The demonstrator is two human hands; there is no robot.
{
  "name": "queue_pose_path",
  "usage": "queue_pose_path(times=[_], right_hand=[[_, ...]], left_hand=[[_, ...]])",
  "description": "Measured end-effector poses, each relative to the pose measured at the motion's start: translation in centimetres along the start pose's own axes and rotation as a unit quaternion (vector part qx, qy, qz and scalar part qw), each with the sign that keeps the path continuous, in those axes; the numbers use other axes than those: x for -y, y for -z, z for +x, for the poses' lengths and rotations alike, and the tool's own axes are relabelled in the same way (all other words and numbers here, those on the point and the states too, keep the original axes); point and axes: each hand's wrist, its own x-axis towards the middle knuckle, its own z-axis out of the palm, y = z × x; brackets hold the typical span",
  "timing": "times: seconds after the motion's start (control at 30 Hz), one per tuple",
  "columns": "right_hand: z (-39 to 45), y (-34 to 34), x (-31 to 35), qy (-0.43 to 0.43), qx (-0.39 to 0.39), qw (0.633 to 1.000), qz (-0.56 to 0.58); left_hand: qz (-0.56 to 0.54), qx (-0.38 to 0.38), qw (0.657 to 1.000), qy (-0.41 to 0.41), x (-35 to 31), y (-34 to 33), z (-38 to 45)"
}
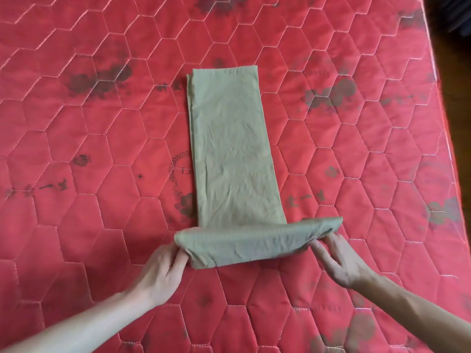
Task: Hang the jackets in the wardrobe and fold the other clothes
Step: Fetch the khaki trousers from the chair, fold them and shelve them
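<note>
An olive-green garment [229,149] lies folded into a long narrow strip on the red quilted mattress [76,123], running away from me. Its near end is turned over into a wider roll [254,240] lying crosswise. My left hand [163,268] grips the left end of that roll, fingers tucked under the cloth. My right hand [339,258] holds the right end, fingertips slipped beneath the fold.
The mattress has hexagonal stitching and dark flower prints. Its right edge [443,123] drops off to a dark floor at the far right. No other clothes are in view.
</note>
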Motion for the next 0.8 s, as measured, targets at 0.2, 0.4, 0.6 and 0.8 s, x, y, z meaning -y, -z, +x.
queue_pose_path(times=[0.2,0.4,0.6,0.8], right_hand=[[3.9,-3.6,3.8,-0.176,-0.181,0.941,0.224],[7.7,-5.7,3.1,-0.265,-0.224,0.935,0.071],[10.0,-6.8,2.0,-0.333,-0.258,0.906,-0.044],[9.7,-7.0,2.5,-0.039,-0.259,0.942,-0.209]], left_hand=[[-0.15,-0.116,0.976,0.104,-2.4,-1.8,2.9],[-0.131,-0.226,0.95,0.172,-4.5,-3.6,5.0],[-0.006,-0.301,0.922,0.244,-4.5,-4.9,7.0],[0.274,-0.254,0.925,-0.066,-5.8,-6.2,6.7]])
